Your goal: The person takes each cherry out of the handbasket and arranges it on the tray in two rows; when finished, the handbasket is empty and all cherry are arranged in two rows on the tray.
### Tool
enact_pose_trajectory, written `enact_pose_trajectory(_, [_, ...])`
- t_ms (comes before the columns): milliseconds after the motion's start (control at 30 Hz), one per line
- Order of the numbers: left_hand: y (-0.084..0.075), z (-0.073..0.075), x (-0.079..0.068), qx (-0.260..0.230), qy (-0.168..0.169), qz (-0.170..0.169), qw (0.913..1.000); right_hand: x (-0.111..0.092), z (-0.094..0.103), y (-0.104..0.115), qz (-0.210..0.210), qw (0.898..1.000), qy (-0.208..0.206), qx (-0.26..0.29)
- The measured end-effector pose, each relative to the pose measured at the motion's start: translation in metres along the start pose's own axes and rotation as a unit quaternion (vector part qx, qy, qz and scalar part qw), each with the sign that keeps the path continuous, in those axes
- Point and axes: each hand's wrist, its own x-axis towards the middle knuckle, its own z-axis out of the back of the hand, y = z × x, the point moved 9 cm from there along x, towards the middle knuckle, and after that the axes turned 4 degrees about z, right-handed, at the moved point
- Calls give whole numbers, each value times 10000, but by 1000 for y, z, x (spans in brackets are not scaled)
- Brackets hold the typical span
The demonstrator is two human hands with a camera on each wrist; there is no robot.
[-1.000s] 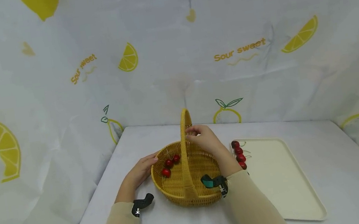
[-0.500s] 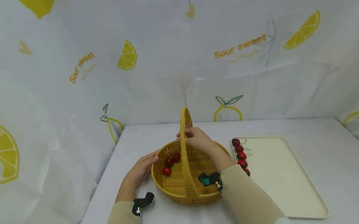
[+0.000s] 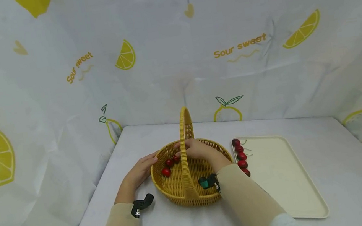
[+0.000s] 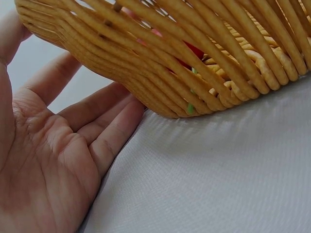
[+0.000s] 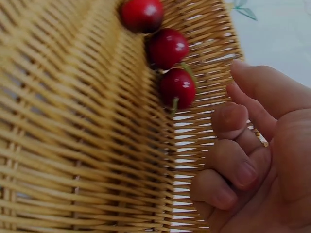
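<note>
A yellow wicker basket (image 3: 172, 189) with a tall arched handle (image 3: 186, 166) stands on the table. Three red cherries (image 3: 166, 172) lie in its left half; in the right wrist view these cherries (image 5: 177, 88) line up along the woven wall. Straight fingers of my left hand (image 3: 137, 175) rest against the basket's left side, as the left wrist view shows from below. My right hand (image 3: 201, 151) reaches into the basket past the handle, its fingertips close to the farthest cherry. In the right wrist view, its fingers (image 5: 228, 160) are loosely bent and nothing shows between them.
A cream rectangular tray (image 3: 282, 180) lies right of the basket. Several more cherries (image 3: 241, 156) with stems form a row along its left edge, partly behind the right sleeve (image 3: 248, 196). A white lemon-print cloth (image 3: 161, 73) rises behind the table.
My right hand has moved left and down, from beside the handle into the basket near the cherries. My left hand has stayed at the basket's left side. The view has shifted slightly.
</note>
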Motion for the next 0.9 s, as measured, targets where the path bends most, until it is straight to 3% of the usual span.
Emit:
enact_pose_trajectory(200, [0,1,2,2,6,19,10000,2,-12,-6,-104,9983,487,-300])
enact_pose_trajectory(900, [0,-1,0,-17,93,-53,9999,4,-21,-14,-154,9956,640,-671])
